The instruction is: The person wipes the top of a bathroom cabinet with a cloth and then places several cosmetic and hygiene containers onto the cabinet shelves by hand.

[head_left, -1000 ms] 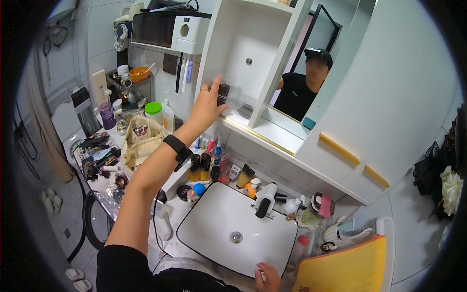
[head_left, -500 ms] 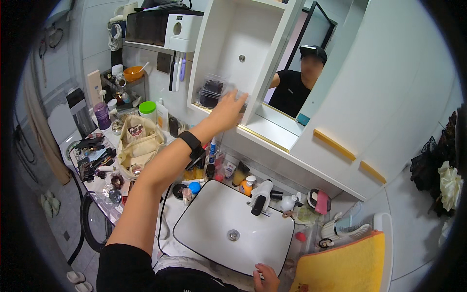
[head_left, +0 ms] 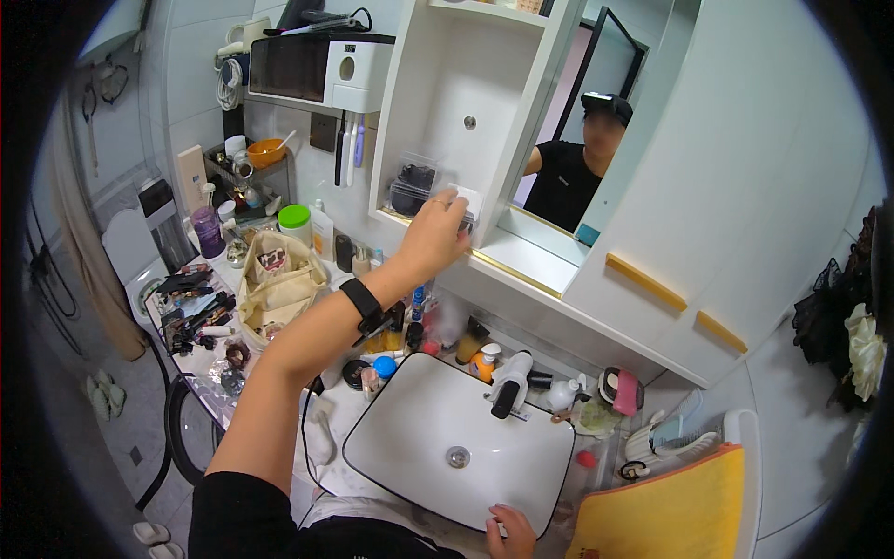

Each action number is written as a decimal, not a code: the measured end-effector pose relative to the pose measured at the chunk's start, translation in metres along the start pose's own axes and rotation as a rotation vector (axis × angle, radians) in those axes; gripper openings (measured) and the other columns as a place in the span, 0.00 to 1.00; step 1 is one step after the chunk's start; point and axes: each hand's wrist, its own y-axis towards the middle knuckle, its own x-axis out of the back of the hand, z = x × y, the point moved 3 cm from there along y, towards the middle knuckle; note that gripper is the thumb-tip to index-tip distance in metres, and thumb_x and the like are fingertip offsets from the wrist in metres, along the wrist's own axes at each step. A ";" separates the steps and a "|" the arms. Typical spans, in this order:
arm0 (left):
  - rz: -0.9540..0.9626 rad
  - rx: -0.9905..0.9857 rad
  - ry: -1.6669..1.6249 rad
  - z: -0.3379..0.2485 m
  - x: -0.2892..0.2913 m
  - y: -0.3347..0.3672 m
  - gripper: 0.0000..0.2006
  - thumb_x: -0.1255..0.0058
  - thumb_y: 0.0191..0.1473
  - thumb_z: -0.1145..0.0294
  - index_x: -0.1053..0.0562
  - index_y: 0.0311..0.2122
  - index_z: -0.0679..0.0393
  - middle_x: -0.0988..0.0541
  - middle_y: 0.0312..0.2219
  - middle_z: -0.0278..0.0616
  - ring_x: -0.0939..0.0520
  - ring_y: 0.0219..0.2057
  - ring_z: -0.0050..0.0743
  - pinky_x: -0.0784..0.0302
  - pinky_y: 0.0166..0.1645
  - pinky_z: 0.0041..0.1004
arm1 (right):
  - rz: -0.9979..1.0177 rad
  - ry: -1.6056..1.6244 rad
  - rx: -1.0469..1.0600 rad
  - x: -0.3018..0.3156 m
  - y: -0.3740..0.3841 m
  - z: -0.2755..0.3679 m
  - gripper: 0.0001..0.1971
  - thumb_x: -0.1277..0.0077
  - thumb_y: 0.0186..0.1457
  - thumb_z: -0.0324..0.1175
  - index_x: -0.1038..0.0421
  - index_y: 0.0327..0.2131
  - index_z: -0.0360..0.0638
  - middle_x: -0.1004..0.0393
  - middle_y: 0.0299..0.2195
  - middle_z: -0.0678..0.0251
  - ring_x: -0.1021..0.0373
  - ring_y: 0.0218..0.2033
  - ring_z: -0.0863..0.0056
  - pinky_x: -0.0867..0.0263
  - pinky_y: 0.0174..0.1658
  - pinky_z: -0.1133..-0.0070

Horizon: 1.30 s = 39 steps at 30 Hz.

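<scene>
My left hand (head_left: 436, 231) reaches up to the open cabinet shelf (head_left: 456, 191). Its fingers are bent and closed around a small clear plastic box (head_left: 467, 222), mostly hidden behind them. Just left of the fingertips, stacked clear boxes (head_left: 410, 191) with dark contents stand on the same shelf. Down at the front edge of the white sink (head_left: 400, 419), my right hand (head_left: 510, 534) hangs low with its fingers loosely apart and nothing in them.
Bottles and tubes crowd the ledge behind the sink, beside the faucet (head_left: 510, 384). Left are a cream fabric bag (head_left: 279, 291), scattered cosmetics (head_left: 194, 312) and a green-lidded jar (head_left: 294, 220). A yellow towel (head_left: 661, 508) hangs at right; a mirror (head_left: 582, 121) adjoins the shelf.
My left hand has come down a little at the shelf, and its spread fingers have closed round the clear box. The view has shifted slightly. My right hand stays by the sink edge.
</scene>
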 end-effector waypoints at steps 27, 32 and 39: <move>-0.119 0.089 0.207 0.031 0.067 0.075 0.30 0.39 0.38 0.63 0.36 0.48 0.56 0.37 0.45 0.59 0.29 0.42 0.53 0.31 0.45 0.37 | -0.090 0.129 0.056 0.001 -0.009 0.017 0.10 0.56 0.51 0.28 0.31 0.37 0.37 0.31 0.37 0.54 0.32 0.33 0.58 0.35 0.37 0.73; -0.346 0.013 0.377 0.014 0.064 0.039 0.40 0.37 0.36 0.61 0.46 0.55 0.58 0.39 0.46 0.64 0.30 0.42 0.57 0.31 0.44 0.38 | -0.068 0.121 0.010 -0.001 -0.015 0.009 0.10 0.56 0.52 0.30 0.31 0.37 0.37 0.31 0.38 0.54 0.33 0.35 0.56 0.36 0.39 0.72; -0.117 0.442 0.181 0.030 0.029 -0.003 0.49 0.37 0.34 0.65 0.58 0.58 0.62 0.37 0.42 0.67 0.28 0.38 0.59 0.32 0.42 0.39 | -0.056 0.109 -0.016 0.008 -0.016 0.022 0.11 0.57 0.53 0.32 0.31 0.37 0.38 0.30 0.37 0.54 0.34 0.39 0.56 0.38 0.43 0.70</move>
